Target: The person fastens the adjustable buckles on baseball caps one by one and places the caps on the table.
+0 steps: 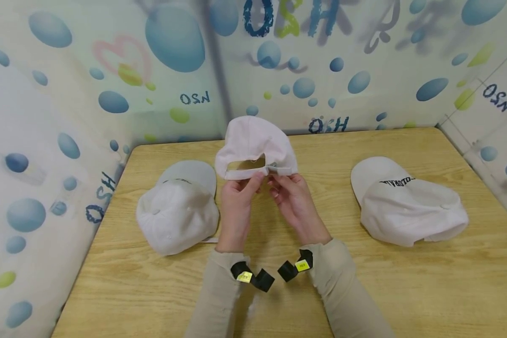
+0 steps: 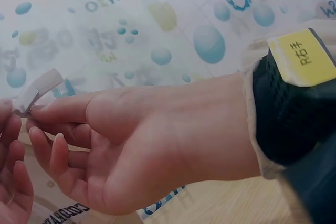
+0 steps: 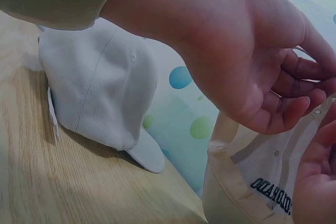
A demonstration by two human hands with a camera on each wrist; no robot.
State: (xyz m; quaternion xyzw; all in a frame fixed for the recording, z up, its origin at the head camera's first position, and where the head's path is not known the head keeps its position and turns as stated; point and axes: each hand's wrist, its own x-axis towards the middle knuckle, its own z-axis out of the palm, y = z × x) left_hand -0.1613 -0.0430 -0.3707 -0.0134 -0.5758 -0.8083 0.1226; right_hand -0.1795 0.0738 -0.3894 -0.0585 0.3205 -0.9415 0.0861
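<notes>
A white baseball cap point(image 1: 257, 138) is held up over the table's far middle, its back opening and strap point(image 1: 245, 173) towards me. My left hand point(image 1: 238, 199) pinches the strap between thumb and fingers near its middle. Close beside it, my right hand point(image 1: 295, 202) pinches the strap's right part, just below a small metal buckle point(image 1: 272, 165). In the left wrist view, a loose strap end point(image 2: 46, 82) sticks up past the right hand's fingertips. Dark lettering point(image 3: 273, 195) shows through the cap's underside in the right wrist view.
On the wooden table point(image 1: 152, 295), a second white cap point(image 1: 175, 213) lies left of my hands, brim pointing away. A third cap point(image 1: 410, 206) with dark lettering lies to the right, brim towards the far left. A patterned backdrop point(image 1: 304, 89) rises behind the table and along its sides.
</notes>
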